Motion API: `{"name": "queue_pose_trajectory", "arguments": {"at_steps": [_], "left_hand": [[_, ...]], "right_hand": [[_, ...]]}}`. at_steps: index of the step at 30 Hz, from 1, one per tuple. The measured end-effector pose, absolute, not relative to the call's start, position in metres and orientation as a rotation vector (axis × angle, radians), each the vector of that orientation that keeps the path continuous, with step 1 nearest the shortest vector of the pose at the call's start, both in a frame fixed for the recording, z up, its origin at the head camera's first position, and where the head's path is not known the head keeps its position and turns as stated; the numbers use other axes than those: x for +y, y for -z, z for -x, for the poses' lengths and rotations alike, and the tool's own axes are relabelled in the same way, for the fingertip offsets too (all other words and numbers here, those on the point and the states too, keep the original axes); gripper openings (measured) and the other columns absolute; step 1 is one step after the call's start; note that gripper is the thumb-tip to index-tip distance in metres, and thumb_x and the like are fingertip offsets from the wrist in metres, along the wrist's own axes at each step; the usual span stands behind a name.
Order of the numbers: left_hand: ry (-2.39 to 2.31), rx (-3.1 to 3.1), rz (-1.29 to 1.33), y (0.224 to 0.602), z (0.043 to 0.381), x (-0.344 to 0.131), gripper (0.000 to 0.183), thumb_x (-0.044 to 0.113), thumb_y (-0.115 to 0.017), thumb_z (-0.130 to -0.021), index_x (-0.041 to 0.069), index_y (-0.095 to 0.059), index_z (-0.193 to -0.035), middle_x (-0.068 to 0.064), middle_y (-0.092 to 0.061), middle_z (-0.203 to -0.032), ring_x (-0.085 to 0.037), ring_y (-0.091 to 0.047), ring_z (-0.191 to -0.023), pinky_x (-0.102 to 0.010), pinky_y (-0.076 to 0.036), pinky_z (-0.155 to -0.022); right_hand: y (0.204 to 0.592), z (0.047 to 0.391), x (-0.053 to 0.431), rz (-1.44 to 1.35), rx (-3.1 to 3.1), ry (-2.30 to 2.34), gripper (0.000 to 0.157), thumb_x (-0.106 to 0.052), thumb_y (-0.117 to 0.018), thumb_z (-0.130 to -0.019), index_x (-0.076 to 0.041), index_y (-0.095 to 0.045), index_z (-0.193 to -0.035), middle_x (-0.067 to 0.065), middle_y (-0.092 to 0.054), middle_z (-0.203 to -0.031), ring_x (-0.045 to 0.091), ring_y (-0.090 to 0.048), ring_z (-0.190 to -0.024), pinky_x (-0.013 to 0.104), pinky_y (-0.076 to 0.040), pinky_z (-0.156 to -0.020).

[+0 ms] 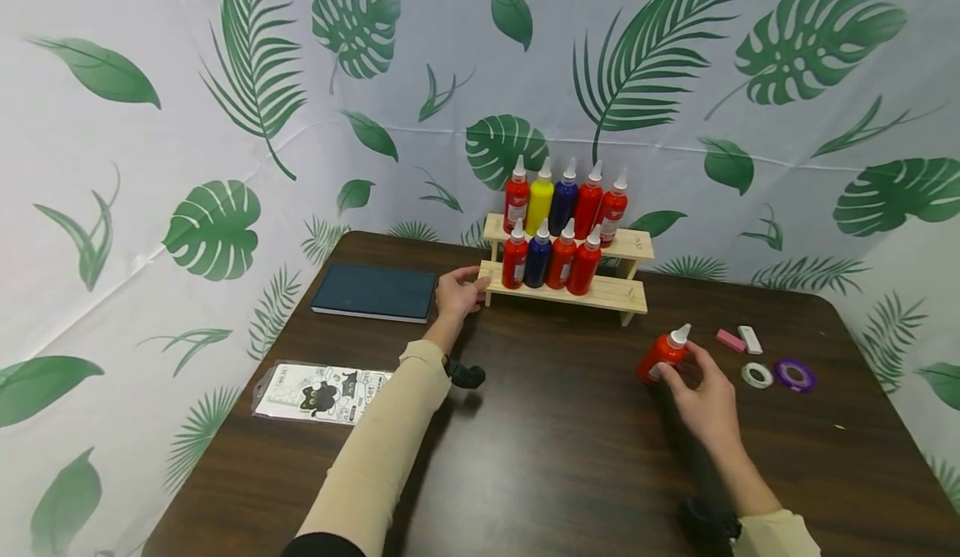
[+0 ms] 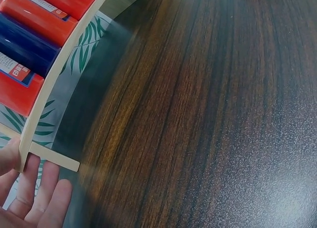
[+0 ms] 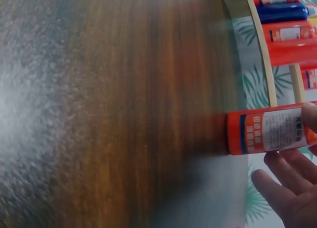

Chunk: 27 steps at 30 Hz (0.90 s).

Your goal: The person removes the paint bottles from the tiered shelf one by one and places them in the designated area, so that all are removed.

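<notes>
A two-step wooden rack [image 1: 621, 293] stands against the back, with several red, blue and yellow squeeze bottles with white nozzle caps upright on both steps. My left hand [image 1: 457, 293] grips the left end of its lower step; in the left wrist view the thumb is over the board and the fingers [image 2: 48, 181] are beneath it, beside the leg [image 2: 55, 157]. To the right of the rack, my right hand [image 1: 707, 393] holds a red squeeze bottle [image 1: 663, 357] around its upper body. That bottle leans, nozzle up, and its printed label [image 3: 282, 128] shows in the right wrist view.
A dark book [image 1: 375, 292] lies left of my left hand, and a cat-printed packet [image 1: 322, 392] is partly behind the left sleeve. Right of the held bottle are a pink block [image 1: 731, 340], a white block [image 1: 750, 339], a white ring [image 1: 757, 375] and a purple tape roll [image 1: 795, 375].
</notes>
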<state>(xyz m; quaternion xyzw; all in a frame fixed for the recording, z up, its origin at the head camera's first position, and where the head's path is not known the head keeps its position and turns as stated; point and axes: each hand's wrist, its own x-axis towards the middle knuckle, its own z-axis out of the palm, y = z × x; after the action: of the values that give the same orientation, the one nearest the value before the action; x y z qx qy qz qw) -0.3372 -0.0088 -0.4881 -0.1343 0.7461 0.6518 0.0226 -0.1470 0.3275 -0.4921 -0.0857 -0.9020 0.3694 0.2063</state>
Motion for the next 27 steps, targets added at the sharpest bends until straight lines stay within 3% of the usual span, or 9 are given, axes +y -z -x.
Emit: {"name": "queue_pose_trajectory", "arguments": {"at_steps": [5, 8, 11, 15, 20, 27], "left_hand": [[-2.015, 2.304, 0.414, 0.49, 0.337, -0.009, 0.031, 0.023, -0.076, -0.083, 0.014, -0.071, -0.112, -0.01, -0.072, -0.087, -0.022, -0.072, -0.074, -0.032, -0.057, -0.059], [-2.011, 2.298, 0.414, 0.49, 0.337, -0.009, 0.03, 0.024, -0.077, -0.083, 0.014, -0.071, -0.111, -0.009, -0.072, -0.087, -0.021, -0.071, -0.073, -0.032, -0.057, -0.058], [-2.014, 2.304, 0.416, 0.49, 0.337, -0.009, 0.03, 0.023, -0.077, -0.083, 0.015, -0.071, -0.111, -0.009, -0.072, -0.086, -0.02, -0.071, -0.072, -0.031, -0.057, -0.057], [-2.009, 2.317, 0.434, 0.489, 0.337, -0.009, 0.03, 0.023, -0.077, -0.082, 0.015, -0.072, -0.111, -0.009, -0.072, -0.086, -0.02, -0.071, -0.071, -0.03, -0.057, -0.055], [-1.988, 2.325, 0.437, 0.488, 0.339, -0.01, 0.031, 0.025, -0.076, -0.083, 0.015, -0.071, -0.112, -0.009, -0.071, -0.087, -0.021, -0.071, -0.074, -0.03, -0.057, -0.057], [-1.983, 2.311, 0.436, 0.489, 0.338, -0.009, 0.033, 0.025, -0.075, -0.084, 0.015, -0.07, -0.115, -0.009, -0.072, -0.089, -0.019, -0.071, -0.075, -0.031, -0.057, -0.061]], "right_hand": [[0.482, 0.145, 0.329, 0.213, -2.575, -1.057, 0.06, -0.023, -0.071, -0.088, 0.002, -0.046, -0.136, 0.03, -0.06, -0.119, 0.044, -0.06, -0.106, 0.052, -0.046, -0.089], [0.467, 0.145, 0.328, 0.221, -2.565, -1.056, 0.063, -0.029, -0.07, -0.088, -0.001, -0.045, -0.139, 0.024, -0.06, -0.123, 0.039, -0.06, -0.11, 0.035, -0.052, -0.087], [0.442, 0.148, 0.322, 0.241, -2.508, -1.029, 0.061, -0.032, -0.069, -0.089, -0.007, -0.046, -0.14, 0.017, -0.06, -0.126, 0.034, -0.059, -0.113, 0.031, -0.051, -0.089], [0.405, 0.159, 0.306, 0.181, -2.444, -0.904, 0.056, -0.031, -0.067, -0.09, -0.012, -0.049, -0.139, 0.014, -0.059, -0.128, 0.033, -0.058, -0.115, 0.048, -0.047, -0.092], [0.374, 0.183, 0.276, 0.073, -2.512, -0.751, 0.057, -0.031, -0.066, -0.09, -0.012, -0.048, -0.141, 0.017, -0.056, -0.132, 0.036, -0.055, -0.116, 0.056, -0.044, -0.092], [0.383, 0.239, 0.248, 0.086, -2.769, -0.834, 0.066, -0.036, -0.061, -0.093, -0.012, -0.036, -0.148, 0.022, -0.051, -0.136, 0.041, -0.051, -0.119, 0.061, -0.04, -0.095]]}}
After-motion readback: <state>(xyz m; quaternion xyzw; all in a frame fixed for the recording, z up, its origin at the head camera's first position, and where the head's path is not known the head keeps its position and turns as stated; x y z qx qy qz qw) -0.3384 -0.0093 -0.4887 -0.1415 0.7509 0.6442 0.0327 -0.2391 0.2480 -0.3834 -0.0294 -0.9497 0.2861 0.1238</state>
